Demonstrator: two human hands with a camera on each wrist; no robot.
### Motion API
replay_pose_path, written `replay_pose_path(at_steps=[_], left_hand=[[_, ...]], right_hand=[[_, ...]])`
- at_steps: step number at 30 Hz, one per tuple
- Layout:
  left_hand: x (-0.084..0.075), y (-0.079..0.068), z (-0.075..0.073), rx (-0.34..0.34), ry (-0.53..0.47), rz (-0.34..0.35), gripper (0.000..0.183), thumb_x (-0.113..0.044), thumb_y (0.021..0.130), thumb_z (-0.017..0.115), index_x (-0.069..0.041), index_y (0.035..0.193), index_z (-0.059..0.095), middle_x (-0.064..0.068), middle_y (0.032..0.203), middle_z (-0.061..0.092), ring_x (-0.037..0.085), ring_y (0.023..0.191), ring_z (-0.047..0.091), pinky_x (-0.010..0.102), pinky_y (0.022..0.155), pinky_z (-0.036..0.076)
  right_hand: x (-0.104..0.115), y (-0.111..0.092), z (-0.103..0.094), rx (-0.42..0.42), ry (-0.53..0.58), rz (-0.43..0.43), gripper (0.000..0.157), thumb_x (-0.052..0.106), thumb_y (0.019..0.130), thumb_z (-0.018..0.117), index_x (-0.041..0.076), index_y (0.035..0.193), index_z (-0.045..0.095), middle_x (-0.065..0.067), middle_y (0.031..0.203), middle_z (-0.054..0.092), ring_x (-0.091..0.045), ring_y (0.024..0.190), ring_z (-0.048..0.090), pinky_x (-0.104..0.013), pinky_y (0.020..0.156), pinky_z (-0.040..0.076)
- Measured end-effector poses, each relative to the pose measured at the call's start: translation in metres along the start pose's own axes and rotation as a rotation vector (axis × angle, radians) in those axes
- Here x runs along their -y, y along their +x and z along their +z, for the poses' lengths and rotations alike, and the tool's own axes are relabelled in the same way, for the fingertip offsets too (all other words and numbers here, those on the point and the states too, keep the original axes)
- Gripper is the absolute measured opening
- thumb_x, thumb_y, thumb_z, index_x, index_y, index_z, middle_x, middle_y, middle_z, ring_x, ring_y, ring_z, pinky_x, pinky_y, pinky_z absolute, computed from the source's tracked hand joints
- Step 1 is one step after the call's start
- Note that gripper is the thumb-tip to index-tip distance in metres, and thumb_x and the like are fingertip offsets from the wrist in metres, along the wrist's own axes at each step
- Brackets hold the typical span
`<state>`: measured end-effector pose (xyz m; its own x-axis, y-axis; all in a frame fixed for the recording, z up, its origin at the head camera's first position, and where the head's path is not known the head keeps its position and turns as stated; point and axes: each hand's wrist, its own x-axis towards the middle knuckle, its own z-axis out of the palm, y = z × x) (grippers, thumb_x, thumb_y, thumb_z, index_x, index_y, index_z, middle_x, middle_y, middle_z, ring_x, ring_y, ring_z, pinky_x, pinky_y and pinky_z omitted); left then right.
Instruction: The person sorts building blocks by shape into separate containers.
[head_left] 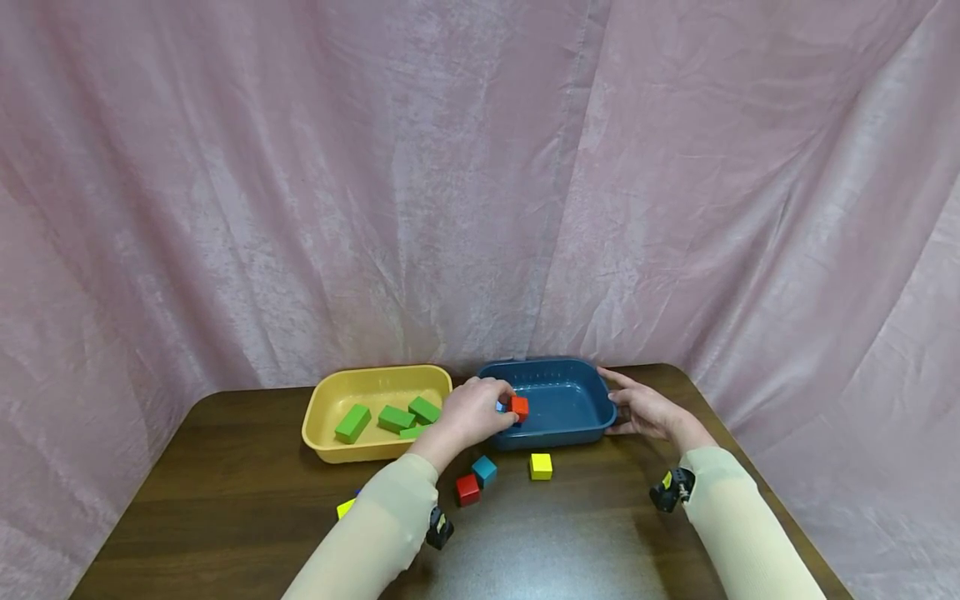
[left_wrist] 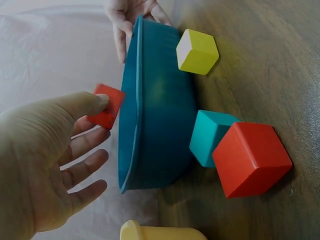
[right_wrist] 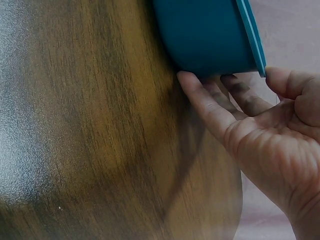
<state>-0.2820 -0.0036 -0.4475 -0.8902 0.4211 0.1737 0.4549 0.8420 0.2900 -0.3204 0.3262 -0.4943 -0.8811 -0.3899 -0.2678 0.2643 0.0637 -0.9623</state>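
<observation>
My left hand (head_left: pixel 471 410) pinches a red block (left_wrist: pixel 109 106) between thumb and fingers, over the left end of the blue basket (head_left: pixel 562 437). The other fingers of that hand are spread. Beside the red block, a bit of light blue (head_left: pixel 500 407) shows in the head view, mostly covered by the hand. At the basket's opposite end, my right hand (head_left: pixel 647 410) touches the wall with extended fingers. The right wrist view has its thumb (right_wrist: pixel 284 82) at the rim and a fingertip low on the wall near the table.
In front of the basket lie a yellow cube (head_left: pixel 541 467), a teal cube (head_left: pixel 484 472) and a red cube (head_left: pixel 467 490). A yellow basket (head_left: pixel 330 450) with several green blocks (head_left: pixel 352 423) stands left. Another yellow block (head_left: pixel 345 508) is partly behind my left forearm. A pink curtain hangs behind the table.
</observation>
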Motion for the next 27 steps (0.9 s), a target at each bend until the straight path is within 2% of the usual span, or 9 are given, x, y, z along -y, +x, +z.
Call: replay_pose_path(at_steps=[11,21,27], left_hand=[[0.001,-0.004,-0.003,-0.004,-0.013,-0.002,0.052,-0.046,0.082,0.066,-0.026,0.129,0.056,-0.006,0.116,0.059,0.015,0.100,0.050,0.032,0.079,0.045],[-0.006,-0.010,-0.015,-0.029,0.010,0.054,0.057,-0.052,0.082,0.062,-0.032,0.134,0.049,-0.007,0.132,0.050,0.017,0.114,0.047,0.036,0.089,0.044],[-0.014,-0.014,-0.024,-0.044,0.000,0.088,0.059,-0.053,0.082,0.061,-0.033,0.135,0.048,-0.008,0.132,0.050,0.016,0.115,0.046,0.036,0.089,0.044]], right_hand=[[0.000,0.002,0.000,-0.034,0.004,0.012,0.056,0.009,0.100,0.031,0.029,0.150,0.012,-0.028,0.138,0.030,-0.044,0.117,0.044,-0.063,0.088,0.037],[-0.001,0.002,0.000,-0.018,0.009,0.009,0.057,0.010,0.100,0.030,0.028,0.150,0.010,-0.027,0.142,0.025,-0.046,0.124,0.036,-0.064,0.088,0.036],[-0.001,0.002,0.001,-0.031,-0.001,0.003,0.056,0.010,0.100,0.031,0.029,0.150,0.012,-0.025,0.143,0.024,-0.044,0.122,0.039,-0.063,0.087,0.038]])
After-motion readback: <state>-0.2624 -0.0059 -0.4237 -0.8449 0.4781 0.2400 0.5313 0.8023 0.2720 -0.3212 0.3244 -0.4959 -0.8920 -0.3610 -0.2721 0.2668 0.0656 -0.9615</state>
